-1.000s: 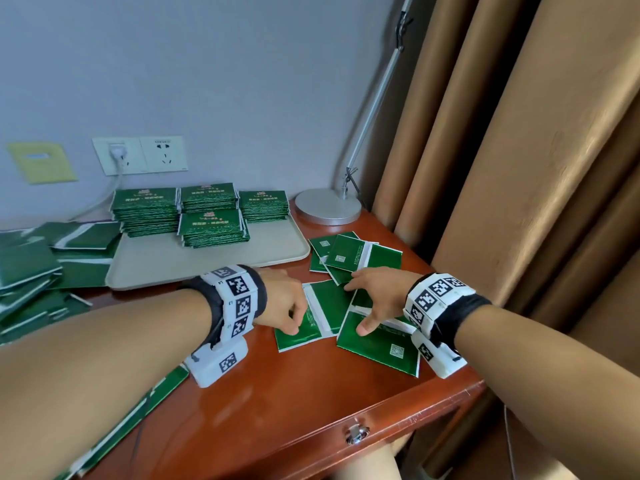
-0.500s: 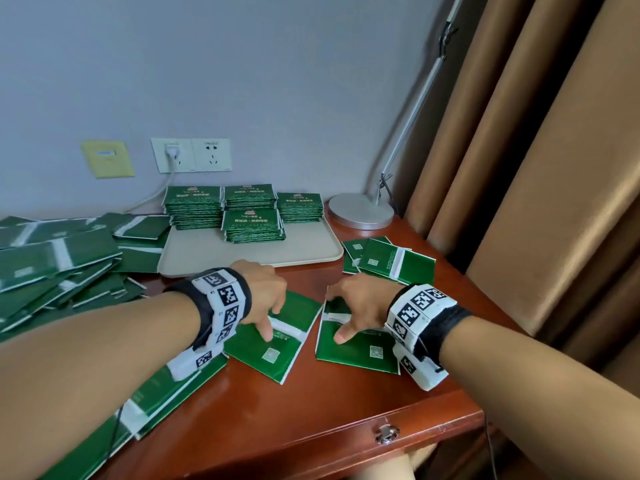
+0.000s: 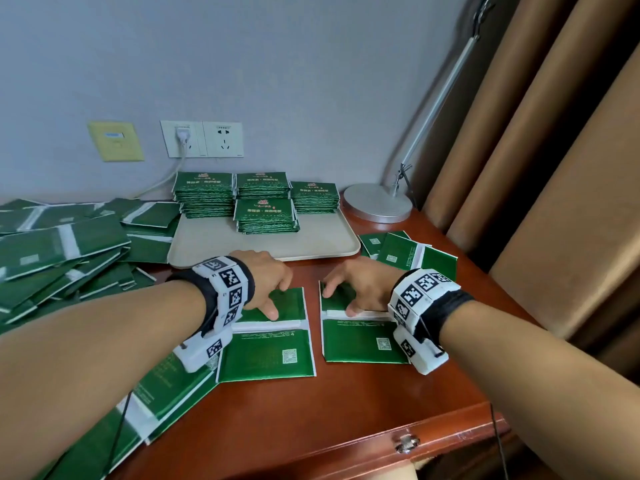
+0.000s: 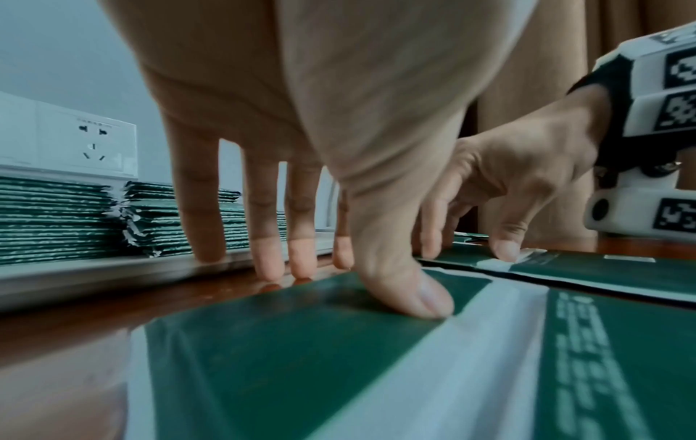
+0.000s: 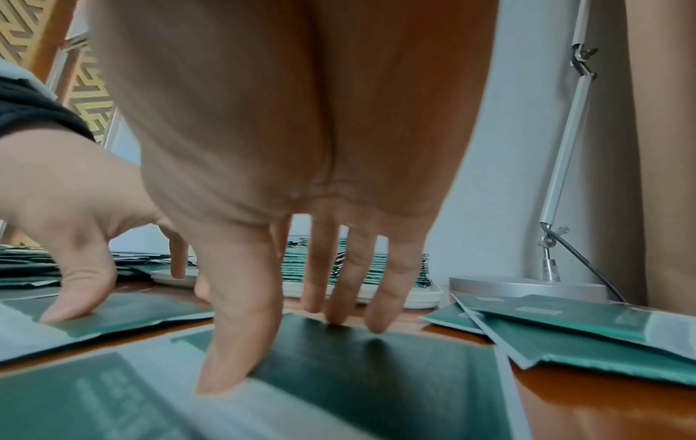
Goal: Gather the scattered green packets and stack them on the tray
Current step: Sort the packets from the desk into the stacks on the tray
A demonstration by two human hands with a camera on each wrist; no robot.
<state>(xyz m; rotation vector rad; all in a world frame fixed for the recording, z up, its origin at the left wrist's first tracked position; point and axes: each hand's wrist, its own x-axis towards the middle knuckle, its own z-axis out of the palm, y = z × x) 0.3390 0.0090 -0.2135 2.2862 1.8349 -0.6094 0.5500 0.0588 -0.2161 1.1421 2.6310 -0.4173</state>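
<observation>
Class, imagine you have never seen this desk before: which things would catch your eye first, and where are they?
Two hands press flat green packets near the desk's front: the left hand on the left packet, the right hand on the right packet. Behind them, neat packet stacks sit on a beige tray; a loose heap spreads far left.

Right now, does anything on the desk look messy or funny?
Yes. A heap of green packets sprawls crookedly left of the tray, some overlapping its corner, unlike the neat stacks on it. More loose packets lie askew on the right.
</observation>
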